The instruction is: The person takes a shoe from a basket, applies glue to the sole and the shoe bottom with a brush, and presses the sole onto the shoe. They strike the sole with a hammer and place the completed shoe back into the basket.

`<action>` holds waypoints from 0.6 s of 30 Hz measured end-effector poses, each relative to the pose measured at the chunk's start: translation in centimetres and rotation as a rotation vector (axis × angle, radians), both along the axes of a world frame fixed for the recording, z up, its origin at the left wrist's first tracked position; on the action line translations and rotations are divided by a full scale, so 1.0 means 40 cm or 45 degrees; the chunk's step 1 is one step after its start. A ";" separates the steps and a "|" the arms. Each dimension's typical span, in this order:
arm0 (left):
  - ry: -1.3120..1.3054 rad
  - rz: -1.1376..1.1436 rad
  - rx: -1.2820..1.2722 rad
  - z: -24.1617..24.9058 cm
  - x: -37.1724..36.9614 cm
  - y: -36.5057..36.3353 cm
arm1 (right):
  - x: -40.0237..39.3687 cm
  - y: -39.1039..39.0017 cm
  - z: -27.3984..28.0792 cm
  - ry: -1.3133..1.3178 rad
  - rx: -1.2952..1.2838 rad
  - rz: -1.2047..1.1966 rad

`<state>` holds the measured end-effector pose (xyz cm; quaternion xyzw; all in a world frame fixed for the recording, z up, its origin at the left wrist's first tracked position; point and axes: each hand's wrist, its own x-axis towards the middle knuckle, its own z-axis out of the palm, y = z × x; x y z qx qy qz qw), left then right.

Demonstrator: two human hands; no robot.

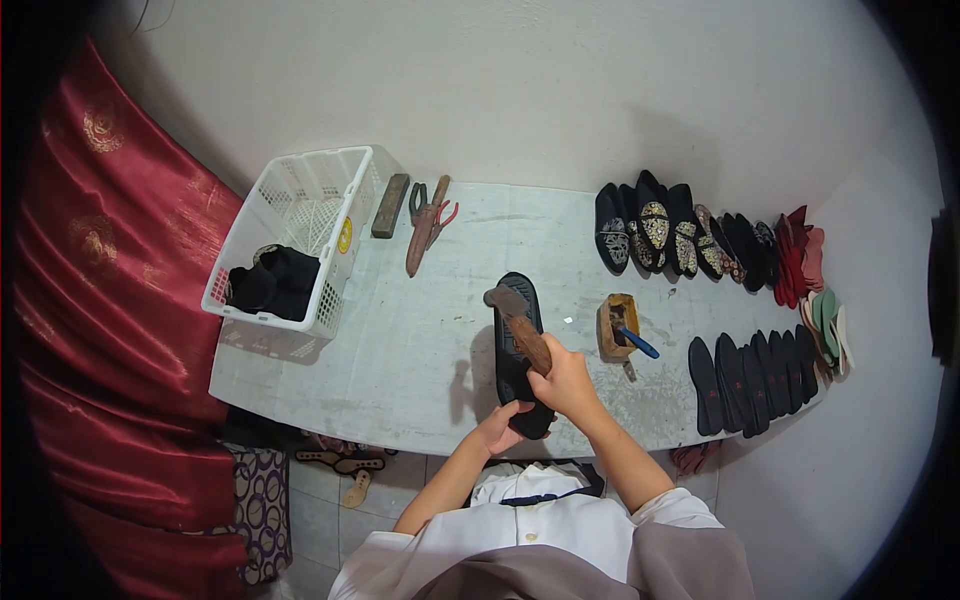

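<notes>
A black shoe sole (512, 375) stands out over the front part of the white table, its ridged face showing. My left hand (500, 428) grips its near end, thumb on top. My right hand (565, 380) is wrapped round the wooden handle of a hammer (527, 338), whose dark head lies over the far part of the sole; whether they touch I cannot tell. Right of the sole, a small box (606, 330) holds a blue-handled brush (638, 343).
A white basket (345, 190) with black items stands at the left, near a block (390, 206), pliers (417, 203) and a brown tool (420, 240). Decorated shoes (653, 225) line the back right. Black insoles (706, 388) lie at the right front. Red cloth (120, 250) hangs left.
</notes>
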<state>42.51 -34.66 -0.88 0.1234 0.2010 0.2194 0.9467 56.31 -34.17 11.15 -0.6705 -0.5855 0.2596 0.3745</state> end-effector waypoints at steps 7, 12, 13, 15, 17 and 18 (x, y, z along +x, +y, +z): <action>0.002 -0.039 0.036 -0.005 0.004 -0.001 | 0.041 0.007 -0.021 -0.085 0.117 -0.108; 0.062 -0.084 0.005 -0.002 0.005 0.009 | 0.008 -0.033 0.040 0.054 0.252 -0.121; 0.069 -0.072 0.018 0.007 0.003 0.010 | 0.002 -0.049 0.029 0.016 0.269 -0.140; 0.085 -0.052 0.043 0.026 -0.003 0.004 | 0.004 -0.063 0.004 -0.071 0.202 -0.133; 0.067 -0.053 0.032 0.023 -0.006 0.001 | 0.018 -0.069 -0.029 -0.167 0.034 -0.092; 0.057 -0.055 0.032 0.023 -0.003 0.005 | 0.015 -0.075 -0.018 -0.102 0.030 -0.124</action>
